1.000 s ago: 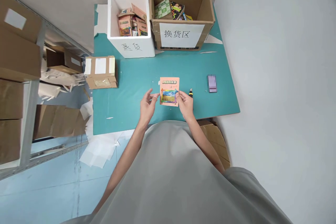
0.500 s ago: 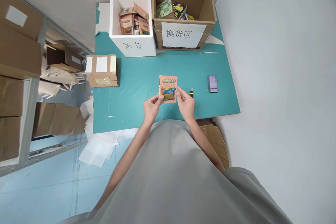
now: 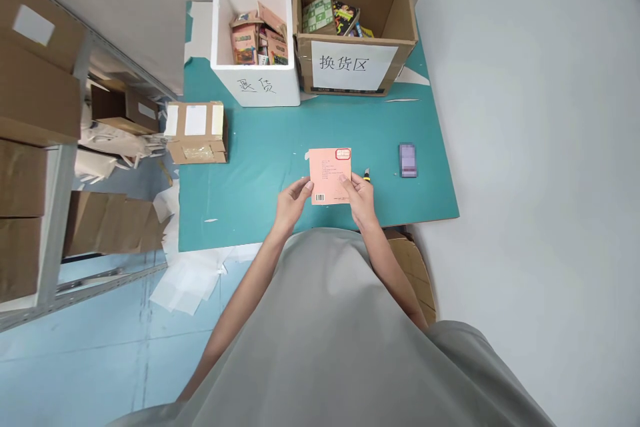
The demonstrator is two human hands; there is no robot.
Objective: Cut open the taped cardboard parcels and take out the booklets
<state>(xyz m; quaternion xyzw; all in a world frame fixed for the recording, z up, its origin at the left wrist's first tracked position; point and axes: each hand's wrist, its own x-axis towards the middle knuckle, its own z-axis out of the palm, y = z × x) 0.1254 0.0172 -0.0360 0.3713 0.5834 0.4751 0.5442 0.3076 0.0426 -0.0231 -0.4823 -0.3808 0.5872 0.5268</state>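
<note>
A thin pink book is held up over the front of the green table, its back cover facing me. A barcode sits at its lower left and a red-bordered label at its upper right. My left hand grips the left edge, thumb on the cover. On the right side, my right hand pinches it with the thumb across the cover and fingers behind. Just beyond that hand lies a black and yellow utility knife, partly hidden.
At the back stand a white foam box of pink books and a cardboard box with other books. A small taped carton sits left, a phone right. Shelving with cartons flanks the left; a wall rises right.
The book has been turned over from its picture front cover to its plain pink back. My right hand has shifted onto its right side with the thumb on the cover.
</note>
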